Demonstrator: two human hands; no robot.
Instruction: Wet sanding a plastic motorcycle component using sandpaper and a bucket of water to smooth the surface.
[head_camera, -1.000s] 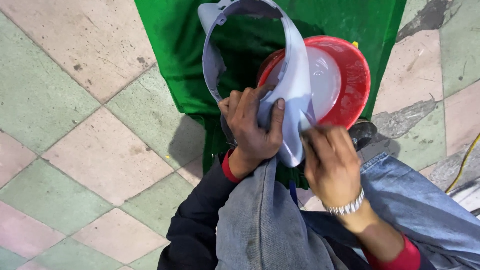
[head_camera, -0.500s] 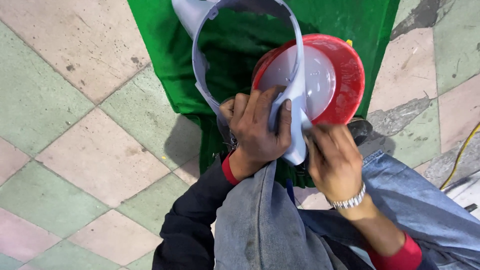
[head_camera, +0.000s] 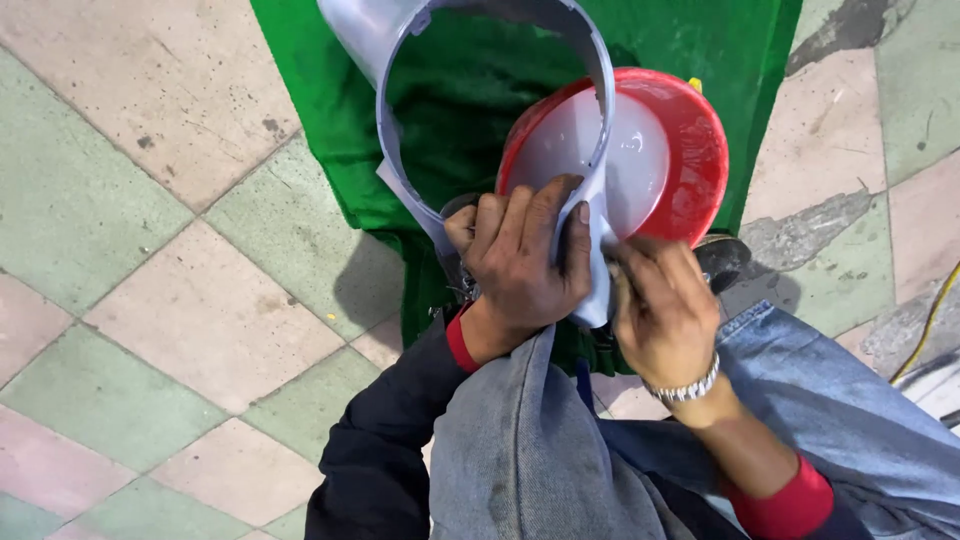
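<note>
grey ring (head_camera: 598, 120), a thin curved panel over the green cloth (head_camera: 470, 110) & red bowl (head_camera: 690, 150), looks light, stiff-ish, slick; left hand (head_camera: 525, 265) clamps its lower edge, right hand (head_camera: 660, 305) fingers curled on it, best grip pt there.

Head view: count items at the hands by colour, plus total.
Grey: 1, curved plastic shell, gripped by left hand and right hand
Red: 1, basin
Green: 1, cloth
Silver: 1, wristwatch
Total: 4
</note>
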